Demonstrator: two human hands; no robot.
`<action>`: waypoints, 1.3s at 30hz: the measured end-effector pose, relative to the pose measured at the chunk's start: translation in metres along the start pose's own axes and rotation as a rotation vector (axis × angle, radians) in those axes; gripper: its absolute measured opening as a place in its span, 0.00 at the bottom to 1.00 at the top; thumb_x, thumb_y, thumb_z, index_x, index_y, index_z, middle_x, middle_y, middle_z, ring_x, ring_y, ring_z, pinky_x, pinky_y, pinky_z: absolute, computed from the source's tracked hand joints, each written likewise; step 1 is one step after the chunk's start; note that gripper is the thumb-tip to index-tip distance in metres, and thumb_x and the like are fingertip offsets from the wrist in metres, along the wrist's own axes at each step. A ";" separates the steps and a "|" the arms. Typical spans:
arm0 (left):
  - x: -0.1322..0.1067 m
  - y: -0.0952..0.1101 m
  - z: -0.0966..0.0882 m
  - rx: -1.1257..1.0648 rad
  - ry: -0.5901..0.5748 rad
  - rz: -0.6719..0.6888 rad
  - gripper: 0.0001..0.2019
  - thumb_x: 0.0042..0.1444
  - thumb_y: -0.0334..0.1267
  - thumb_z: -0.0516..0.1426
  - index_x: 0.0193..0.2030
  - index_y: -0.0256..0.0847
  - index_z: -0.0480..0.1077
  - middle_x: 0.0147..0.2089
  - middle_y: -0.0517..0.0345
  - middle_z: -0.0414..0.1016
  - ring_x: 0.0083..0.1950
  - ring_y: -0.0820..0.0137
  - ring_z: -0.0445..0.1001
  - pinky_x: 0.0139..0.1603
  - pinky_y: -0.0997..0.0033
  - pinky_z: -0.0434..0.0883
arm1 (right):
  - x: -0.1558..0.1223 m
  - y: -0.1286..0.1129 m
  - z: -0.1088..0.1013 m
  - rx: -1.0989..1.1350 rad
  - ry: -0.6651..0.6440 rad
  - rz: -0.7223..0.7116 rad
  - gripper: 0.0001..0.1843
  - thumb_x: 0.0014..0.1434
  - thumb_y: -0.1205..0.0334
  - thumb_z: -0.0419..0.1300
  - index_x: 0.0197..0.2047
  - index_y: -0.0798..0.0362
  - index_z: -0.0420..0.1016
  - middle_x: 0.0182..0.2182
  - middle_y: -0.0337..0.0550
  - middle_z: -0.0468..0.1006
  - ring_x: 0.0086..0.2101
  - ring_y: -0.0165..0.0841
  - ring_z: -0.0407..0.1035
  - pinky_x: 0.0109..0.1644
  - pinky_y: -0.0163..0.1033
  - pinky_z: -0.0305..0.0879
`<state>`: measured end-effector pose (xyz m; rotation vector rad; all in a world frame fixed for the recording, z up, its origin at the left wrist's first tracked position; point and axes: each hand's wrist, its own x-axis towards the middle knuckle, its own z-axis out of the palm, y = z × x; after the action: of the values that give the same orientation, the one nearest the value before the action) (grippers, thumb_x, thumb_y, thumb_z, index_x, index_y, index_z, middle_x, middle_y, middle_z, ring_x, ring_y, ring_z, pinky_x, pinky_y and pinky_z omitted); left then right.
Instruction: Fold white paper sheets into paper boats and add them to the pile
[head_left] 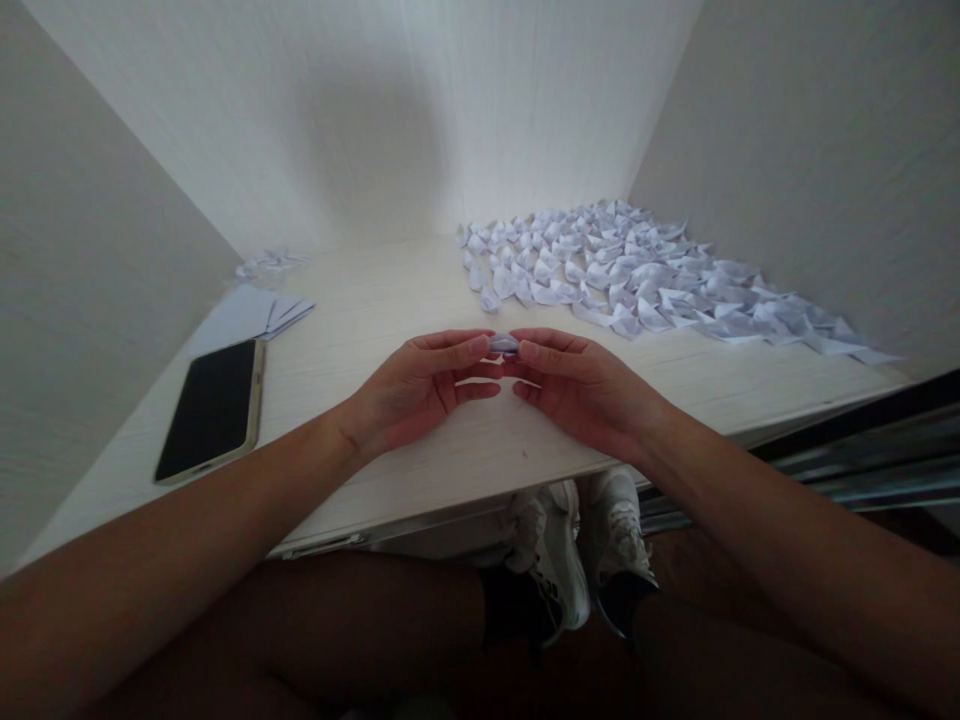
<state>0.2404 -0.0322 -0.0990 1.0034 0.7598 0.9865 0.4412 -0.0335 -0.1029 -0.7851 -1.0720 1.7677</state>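
Note:
A small folded white paper piece is pinched between both hands above the white surface, near its front edge. My left hand grips its left end between thumb and fingers. On the other end, my right hand has the same kind of pinch, thumb on top. The lower fingers of both hands curl loosely beneath. Fingertips cover the ends of the paper, so its full shape is hidden. Beyond my right hand spreads a large group of folded paper boats, set close together in rows.
A phone with a dark screen lies at the left. Flat white paper sheets lie behind it, with small paper bits further back. Walls enclose the white tabletop. Below its front edge are white shoes.

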 end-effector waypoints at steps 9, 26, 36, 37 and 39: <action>-0.002 0.005 0.003 -0.186 -0.117 -0.031 0.08 0.54 0.29 0.66 0.41 0.37 0.83 0.40 0.51 0.84 0.38 0.69 0.83 0.33 0.77 0.81 | -0.003 -0.003 0.004 0.136 -0.018 0.063 0.11 0.49 0.62 0.77 0.38 0.49 0.85 0.39 0.40 0.85 0.41 0.33 0.77 0.43 0.36 0.71; 0.000 0.000 0.000 -0.140 -0.056 -0.096 0.09 0.49 0.26 0.72 0.37 0.34 0.82 0.35 0.54 0.84 0.34 0.73 0.82 0.37 0.76 0.81 | -0.004 -0.005 0.005 0.146 -0.026 0.149 0.12 0.46 0.68 0.79 0.34 0.52 0.84 0.31 0.36 0.84 0.32 0.24 0.76 0.40 0.29 0.73; 0.000 0.006 -0.006 -0.169 -0.112 -0.243 0.10 0.49 0.19 0.68 0.36 0.34 0.81 0.35 0.54 0.84 0.35 0.71 0.84 0.40 0.74 0.82 | -0.006 -0.007 0.005 0.085 -0.026 0.163 0.16 0.42 0.66 0.81 0.33 0.53 0.83 0.29 0.36 0.82 0.30 0.24 0.73 0.37 0.30 0.71; 0.000 0.006 -0.006 -0.170 -0.107 -0.252 0.10 0.48 0.18 0.67 0.36 0.34 0.81 0.35 0.54 0.84 0.35 0.71 0.84 0.42 0.74 0.82 | -0.006 -0.006 0.005 0.074 -0.025 0.150 0.16 0.42 0.65 0.81 0.33 0.53 0.83 0.29 0.36 0.81 0.30 0.24 0.73 0.36 0.30 0.70; 0.000 0.007 -0.006 -0.147 -0.094 -0.264 0.10 0.48 0.18 0.67 0.35 0.34 0.81 0.34 0.53 0.84 0.35 0.70 0.84 0.42 0.74 0.82 | -0.006 -0.006 0.005 0.048 -0.027 0.133 0.17 0.41 0.64 0.82 0.33 0.52 0.83 0.28 0.35 0.81 0.30 0.25 0.73 0.37 0.31 0.70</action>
<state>0.2326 -0.0288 -0.0947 0.7932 0.7096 0.7502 0.4414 -0.0396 -0.0950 -0.8210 -1.0118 1.9139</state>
